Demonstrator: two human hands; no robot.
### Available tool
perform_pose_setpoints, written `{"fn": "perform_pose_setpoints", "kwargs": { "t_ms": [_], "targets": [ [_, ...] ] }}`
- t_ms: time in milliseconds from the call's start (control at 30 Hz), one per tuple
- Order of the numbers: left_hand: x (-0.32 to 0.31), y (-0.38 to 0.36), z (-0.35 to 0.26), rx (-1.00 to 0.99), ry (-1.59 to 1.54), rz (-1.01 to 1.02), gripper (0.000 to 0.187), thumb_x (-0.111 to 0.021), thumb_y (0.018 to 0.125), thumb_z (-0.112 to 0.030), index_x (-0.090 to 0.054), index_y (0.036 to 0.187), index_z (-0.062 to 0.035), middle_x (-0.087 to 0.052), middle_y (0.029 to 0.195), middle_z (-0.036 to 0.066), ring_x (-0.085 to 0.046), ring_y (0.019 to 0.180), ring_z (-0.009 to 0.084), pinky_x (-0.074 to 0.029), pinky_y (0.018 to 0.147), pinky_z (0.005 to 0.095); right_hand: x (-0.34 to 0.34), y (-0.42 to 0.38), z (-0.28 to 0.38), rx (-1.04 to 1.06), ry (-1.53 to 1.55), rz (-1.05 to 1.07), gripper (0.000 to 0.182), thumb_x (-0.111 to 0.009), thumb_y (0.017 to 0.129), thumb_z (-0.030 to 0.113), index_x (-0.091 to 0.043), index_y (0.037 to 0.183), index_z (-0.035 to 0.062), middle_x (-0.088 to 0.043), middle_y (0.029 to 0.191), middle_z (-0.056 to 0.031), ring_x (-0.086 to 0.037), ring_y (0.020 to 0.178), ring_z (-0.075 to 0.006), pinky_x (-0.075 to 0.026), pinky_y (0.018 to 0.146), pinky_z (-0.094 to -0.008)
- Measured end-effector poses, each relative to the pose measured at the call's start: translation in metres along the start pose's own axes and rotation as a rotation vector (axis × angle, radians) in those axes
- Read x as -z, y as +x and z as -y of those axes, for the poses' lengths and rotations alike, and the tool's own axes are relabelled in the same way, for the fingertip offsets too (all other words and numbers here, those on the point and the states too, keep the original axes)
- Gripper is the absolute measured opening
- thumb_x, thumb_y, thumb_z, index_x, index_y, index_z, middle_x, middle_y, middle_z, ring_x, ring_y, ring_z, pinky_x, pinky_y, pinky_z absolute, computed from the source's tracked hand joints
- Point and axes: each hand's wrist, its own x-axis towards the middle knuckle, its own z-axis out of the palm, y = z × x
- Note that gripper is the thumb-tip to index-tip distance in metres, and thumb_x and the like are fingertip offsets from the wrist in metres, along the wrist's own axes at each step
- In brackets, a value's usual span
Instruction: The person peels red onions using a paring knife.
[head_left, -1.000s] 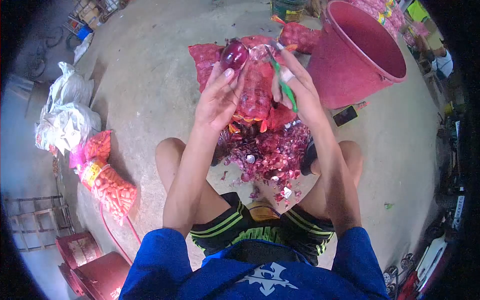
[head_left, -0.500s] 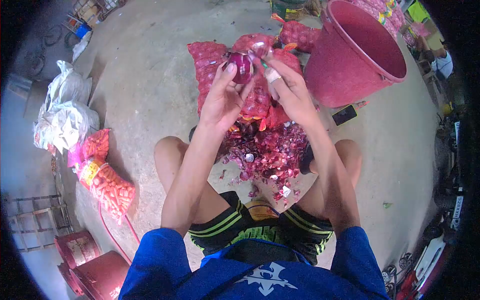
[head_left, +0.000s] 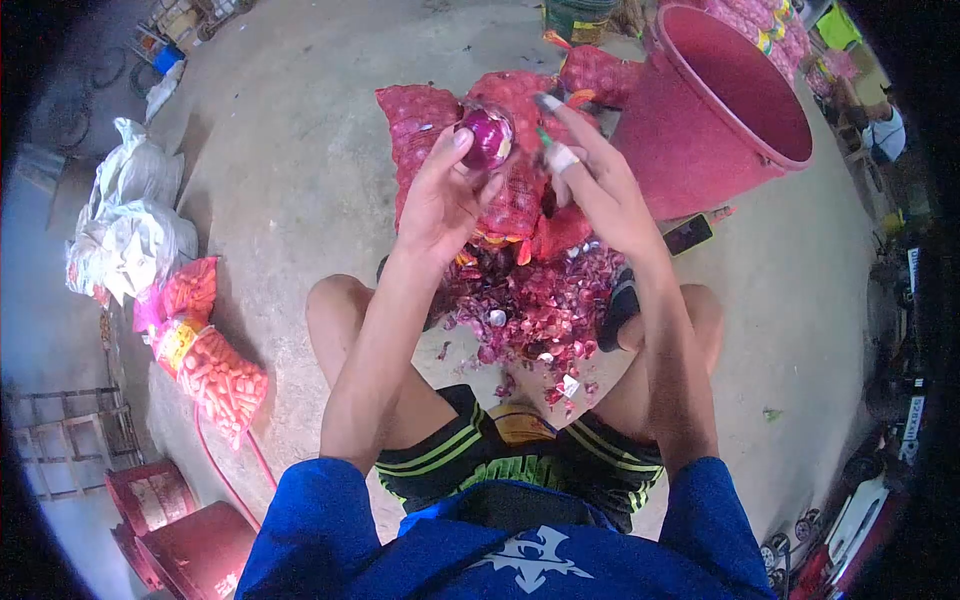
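Note:
A shiny purple-red onion (head_left: 487,138) rests in the fingers of my left hand (head_left: 445,195), above the red mesh sacks. To its right, my right hand (head_left: 597,185) has a small green-handled tool (head_left: 543,135) between its fingers; most of the tool is hidden or blurred. White wrapping covers one finger of that hand, and its forefinger is stretched out. A small gap separates the right hand from the onion. Below both hands lies a heap of onion skins (head_left: 530,310) between my feet.
Mesh sacks of onions (head_left: 415,125) stand ahead of me. A large red tub (head_left: 690,130) is at the right, with a phone (head_left: 688,234) on the floor by it. At the left are a bag of carrots (head_left: 225,375), white sacks (head_left: 135,245) and red stools (head_left: 200,545).
My right hand has moved right and slightly down, away from the onion. A loose piece near its fingertips is no longer there. My left hand has hardly moved with the onion.

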Motion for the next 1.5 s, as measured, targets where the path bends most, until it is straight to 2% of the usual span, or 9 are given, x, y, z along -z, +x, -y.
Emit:
{"fn": "perform_pose_setpoints", "kwargs": {
  "t_ms": [100,233,333,400,533,600,1133,1200,1500],
  "targets": [
    [0.003,0.001,0.001,-0.025,0.105,0.053,0.042,-0.074,0.099,-0.029,-0.06,0.135,-0.0125,-0.072,0.124,0.004,-0.073,0.11,0.0182,-0.061,0.093,0.0323,0.0,-0.005,0.016,0.12,-0.151,0.122,0.06,-0.062,0.103,0.015,-0.045,0.16,0.0053,-0.078,0.112,-0.0193,-0.066,0.084,-0.0124,-0.054,0.086,-0.0333],
    [0.001,0.0,0.004,-0.038,0.099,0.03,0.043,-0.076,0.098,-0.025,-0.059,0.136,-0.0127,-0.073,0.123,0.003,-0.073,0.108,0.0173,-0.062,0.09,0.0315,-0.001,-0.007,0.019,0.256,-0.204,0.111,0.061,-0.058,0.102,0.009,-0.046,0.161,0.0072,-0.067,0.087,-0.0109,-0.057,0.074,-0.0124,-0.05,0.071,-0.0314],
    [0.003,0.001,0.003,-0.028,0.087,0.022,0.046,-0.077,0.096,-0.022,-0.058,0.137,-0.0123,-0.072,0.123,0.005,-0.074,0.107,0.0176,-0.062,0.089,0.031,-0.001,-0.003,0.01,0.254,-0.343,0.086,0.056,-0.059,0.1,0.008,-0.053,0.156,0.0056,-0.073,0.102,-0.0212,-0.061,0.076,-0.0152,-0.053,0.074,-0.0353],
    [0.004,0.003,0.003,-0.036,0.095,0.05,0.047,-0.077,0.096,-0.019,-0.057,0.138,-0.0117,-0.071,0.126,0.006,-0.073,0.11,0.0179,-0.063,0.089,0.0313,-0.005,0.001,0.0,0.411,-0.401,-0.08,0.051,-0.062,0.101,0.01,-0.058,0.151,0.0055,-0.069,0.082,-0.0221,-0.058,0.057,-0.0259,-0.05,0.063,-0.0389],
    [-0.004,-0.003,0.009,-0.032,0.056,0.125,0.044,-0.075,0.097,-0.018,-0.057,0.137,-0.0112,-0.069,0.13,0.007,-0.071,0.115,0.0181,-0.062,0.09,0.032,0.003,0.007,0.0,0.346,-0.378,-0.139,0.05,-0.062,0.101,0.012,-0.058,0.151,0.0054,-0.07,0.085,-0.0221,-0.061,0.06,-0.0253,-0.051,0.064,-0.0385],
    [-0.007,-0.003,0.009,-0.045,0.045,0.051,0.043,-0.075,0.097,-0.017,-0.057,0.136,-0.0107,-0.069,0.13,0.006,-0.07,0.117,0.0184,-0.062,0.093,0.0321,0.004,0.001,0.012,0.206,-0.195,0.014,0.056,-0.059,0.101,0.009,-0.052,0.156,0.0031,-0.075,0.107,-0.0216,-0.063,0.08,-0.0161,-0.054,0.081,-0.0343],
    [0.001,0.003,0.01,-0.087,0.042,0.071,0.048,-0.075,0.097,-0.016,-0.054,0.14,-0.0095,-0.067,0.131,0.008,-0.07,0.118,0.0206,-0.061,0.1,0.0347,-0.008,0.004,-0.004,0.48,-0.351,-0.026,0.052,-0.058,0.1,0.002,-0.056,0.152,0.0011,-0.076,0.104,-0.0149,-0.062,0.078,-0.0138,-0.054,0.076,-0.032],
    [-0.001,0.0,0.009,-0.109,-0.004,0.166,0.053,-0.075,0.096,-0.014,-0.052,0.143,-0.008,-0.064,0.137,0.01,-0.067,0.125,0.0232,-0.057,0.106,0.0375,-0.009,0.007,-0.008,0.21,-0.146,-0.108,0.045,-0.06,0.105,0.012,-0.059,0.148,0.0017,-0.073,0.134,-0.0193,-0.071,0.123,-0.0263,-0.051,0.106,-0.0352],
    [-0.011,0.007,0.014,-0.174,0.045,0.167,0.077,-0.077,0.089,0.0,-0.042,0.157,-0.0057,-0.059,0.146,0.012,-0.061,0.133,0.0244,-0.051,0.115,0.0407,-0.009,0.008,-0.009,0.168,-0.034,-0.132,0.041,-0.056,0.108,0.011,-0.06,0.147,-0.0012,-0.068,0.144,-0.0164,-0.059,0.135,-0.0186,-0.043,0.115,-0.0325]
  ]
}}
